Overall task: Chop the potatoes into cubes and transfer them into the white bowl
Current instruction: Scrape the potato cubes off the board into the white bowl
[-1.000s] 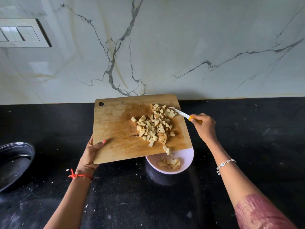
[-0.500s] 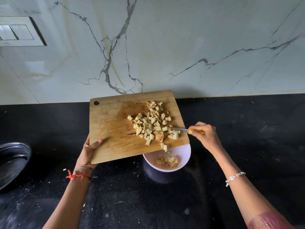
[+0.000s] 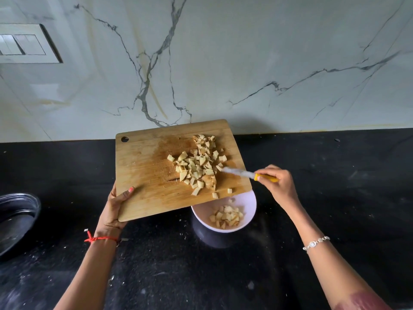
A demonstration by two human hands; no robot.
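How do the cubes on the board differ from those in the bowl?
The board cubes form a large heap, the bowl cubes a small cluster. The board cubes lie on the tilted cutting board beside the knife; the bowl cubes sit low in the white bowl. Both are pale.

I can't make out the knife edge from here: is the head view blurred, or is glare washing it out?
Head view: only the knife blade is smeared, apparently motion blur; its yellow handle in the right hand, the potato cubes and the cutting board look sharp; soft sheen on the marble wall, no harsh glare.
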